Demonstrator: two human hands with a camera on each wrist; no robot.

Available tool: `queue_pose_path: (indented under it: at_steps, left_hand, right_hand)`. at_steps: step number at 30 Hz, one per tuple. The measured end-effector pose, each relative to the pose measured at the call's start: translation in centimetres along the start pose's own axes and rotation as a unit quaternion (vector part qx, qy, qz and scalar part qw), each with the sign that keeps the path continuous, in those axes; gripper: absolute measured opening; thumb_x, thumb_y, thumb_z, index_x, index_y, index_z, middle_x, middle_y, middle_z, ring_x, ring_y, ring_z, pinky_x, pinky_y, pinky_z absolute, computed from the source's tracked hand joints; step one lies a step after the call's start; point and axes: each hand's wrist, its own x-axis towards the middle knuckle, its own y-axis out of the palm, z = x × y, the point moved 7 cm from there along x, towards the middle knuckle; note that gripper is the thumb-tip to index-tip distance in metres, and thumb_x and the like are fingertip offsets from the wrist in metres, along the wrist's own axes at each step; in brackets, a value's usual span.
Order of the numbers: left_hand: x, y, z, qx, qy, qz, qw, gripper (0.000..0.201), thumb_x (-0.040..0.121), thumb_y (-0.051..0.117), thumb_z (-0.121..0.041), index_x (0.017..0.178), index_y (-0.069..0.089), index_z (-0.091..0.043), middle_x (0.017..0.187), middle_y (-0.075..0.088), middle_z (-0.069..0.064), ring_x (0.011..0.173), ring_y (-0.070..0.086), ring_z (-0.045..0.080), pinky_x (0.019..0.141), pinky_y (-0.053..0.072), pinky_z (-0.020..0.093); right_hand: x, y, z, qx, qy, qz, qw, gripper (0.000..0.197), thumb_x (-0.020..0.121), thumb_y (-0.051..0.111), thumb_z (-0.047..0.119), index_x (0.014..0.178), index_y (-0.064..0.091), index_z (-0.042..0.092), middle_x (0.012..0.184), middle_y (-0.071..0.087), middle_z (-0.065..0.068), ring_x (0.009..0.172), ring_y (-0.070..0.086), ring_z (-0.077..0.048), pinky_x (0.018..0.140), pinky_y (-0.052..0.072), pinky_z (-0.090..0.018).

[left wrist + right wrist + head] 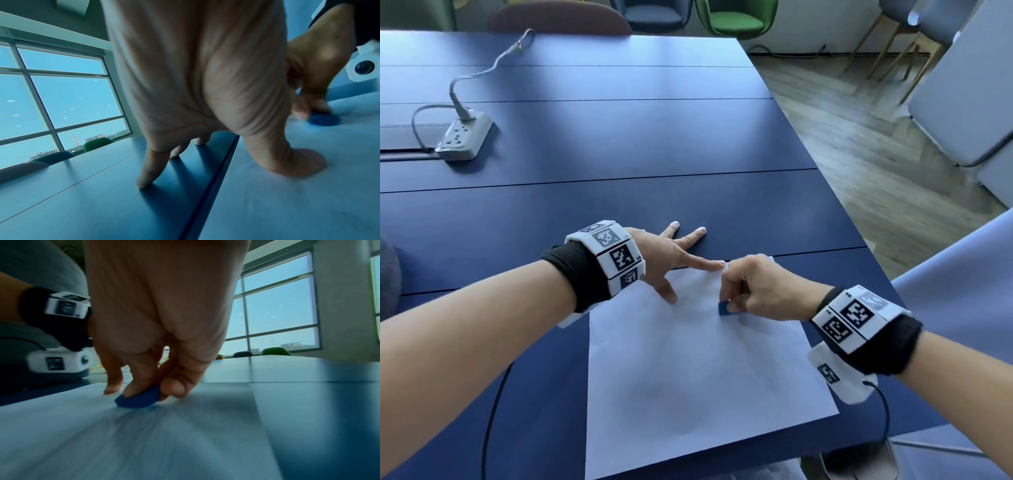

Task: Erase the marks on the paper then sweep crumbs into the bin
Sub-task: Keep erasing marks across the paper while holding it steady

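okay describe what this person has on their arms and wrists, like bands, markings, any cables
Both forearms are bare, no sleeves. Each wrist carries a black fabric strap with a band of white blocks printed with black square codes: left wrist band, right wrist band. A white camera pod hangs under the right wrist, trailing a thin black cable.

Small blue eraser on white paper, flat on the table's near edge

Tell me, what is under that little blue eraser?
The blue eraser, pinched by the right hand, presses on the white paper, which lies on the blue table. Any marks beneath it are covered.
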Motion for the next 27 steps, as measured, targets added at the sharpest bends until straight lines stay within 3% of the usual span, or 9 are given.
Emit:
queue_pose_path:
  at_steps: [2, 5, 7, 13, 16, 19, 21, 24, 27]
  left_hand:
    - [0.1, 0.0, 0.0, 0.002, -0.001, -0.001, 1.0, 0.089, 0.089, 0.067, -0.043, 0.138, -0.001, -0.07, 0.156, -0.031, -0.015, 0.146, -0.023, 0.026, 0.113, 0.013, 0.06]
    - [0.1, 0.0, -0.1, 0.017, -0.003, -0.006, 1.0, 0.088, 0.089, 0.066, -0.044, 0.139, -0.001, -0.069, 0.156, -0.031, -0.014, 0.147, -0.021, 0.027, 0.114, 0.013, 0.059]
    - [0.1, -0.1, -0.2, 0.019, -0.001, -0.006, 1.0, 0.089, 0.088, 0.066, -0.044, 0.14, -0.002, -0.069, 0.156, -0.031, -0.013, 0.147, -0.021, 0.028, 0.114, 0.014, 0.059]
    - [-0.6, -0.7, -0.9, 0.078, -0.014, -0.049, 0.996, 0.095, 0.087, 0.07, -0.039, 0.146, -0.002, -0.059, 0.159, -0.028, -0.006, 0.149, -0.01, 0.031, 0.109, 0.025, 0.066]
    - [-1.7, -0.6, -2.6, 0.122, 0.0, -0.134, 0.983, 0.087, 0.09, 0.063, -0.022, 0.153, 0.006, -0.043, 0.162, -0.014, 0.004, 0.143, 0.012, 0.03, 0.094, 0.047, 0.045]
    - [-2.7, 0.4, -3.8, 0.103, 0.017, -0.183, 0.978, 0.065, 0.087, 0.054, -0.01, 0.144, 0.032, -0.031, 0.16, 0.004, 0.006, 0.132, 0.025, 0.026, 0.08, 0.052, 0.037]
    - [-3.0, 1.5, -4.4, 0.056, 0.026, -0.171, 0.983, 0.061, 0.088, 0.06, -0.025, 0.143, 0.035, -0.029, 0.158, 0.009, 0.003, 0.13, 0.025, 0.025, 0.083, 0.051, 0.04]
    - [-2.9, 3.1, -5.0, 0.002, 0.035, -0.132, 0.991, 0.099, 0.074, 0.071, -0.061, 0.151, 0.019, -0.029, 0.16, 0.006, 0.001, 0.136, 0.017, 0.025, 0.102, 0.042, 0.042]
    - [-2.8, 3.7, -5.2, 0.01, 0.023, -0.129, 0.991, 0.122, 0.06, 0.076, -0.07, 0.153, 0.007, -0.031, 0.16, 0.0, -0.001, 0.138, 0.012, 0.028, 0.106, 0.037, 0.051]
  right_hand:
    - [-0.2, -0.1, -0.3, 0.016, 0.001, -0.029, 0.999, 0.028, 0.075, 0.069, -0.004, 0.069, 0.065, 0.023, 0.081, 0.065, -0.006, 0.069, 0.06, -0.015, 0.067, 0.054, -0.032]
    - [-2.0, 2.0, -0.4, -0.018, 0.01, 0.066, 0.998, 0.031, 0.076, 0.067, -0.003, 0.07, 0.064, 0.026, 0.08, 0.063, 0.0, 0.065, 0.056, -0.006, 0.061, 0.05, -0.022]
    - [-2.2, 2.4, 0.0, -0.031, 0.007, 0.094, 0.995, 0.021, 0.077, 0.068, -0.002, 0.078, 0.069, 0.019, 0.083, 0.066, -0.003, 0.068, 0.059, -0.01, 0.065, 0.054, -0.026]
    - [0.1, 0.3, -0.3, 0.027, 0.001, -0.015, 1.0, 0.02, 0.078, 0.07, 0.0, 0.076, 0.066, 0.019, 0.084, 0.066, -0.012, 0.074, 0.063, -0.026, 0.067, 0.055, -0.038]
    - [-0.2, 0.6, -0.6, 0.025, 0.009, -0.01, 1.0, 0.018, 0.08, 0.068, 0.0, 0.076, 0.065, 0.017, 0.085, 0.066, -0.014, 0.074, 0.062, -0.028, 0.067, 0.053, -0.04]
    - [0.0, 0.6, -0.4, 0.016, 0.006, -0.02, 1.0, 0.016, 0.08, 0.069, 0.001, 0.079, 0.065, 0.017, 0.085, 0.066, -0.012, 0.07, 0.059, -0.021, 0.066, 0.053, -0.035]
    - [0.0, 0.5, -0.4, 0.009, 0.008, -0.018, 1.0, 0.012, 0.081, 0.069, 0.002, 0.082, 0.066, 0.013, 0.085, 0.067, -0.01, 0.069, 0.057, -0.015, 0.064, 0.051, -0.031]
    - [0.1, 0.5, -0.2, 0.006, 0.007, -0.006, 1.0, 0.012, 0.081, 0.068, 0.001, 0.079, 0.065, 0.013, 0.083, 0.067, -0.009, 0.067, 0.056, -0.012, 0.062, 0.048, -0.025]
    - [0.4, 0.2, 0.2, 0.001, -0.006, -0.022, 1.0, 0.031, 0.079, 0.069, 0.0, 0.067, 0.059, 0.026, 0.08, 0.064, -0.005, 0.067, 0.056, -0.013, 0.061, 0.049, -0.024]
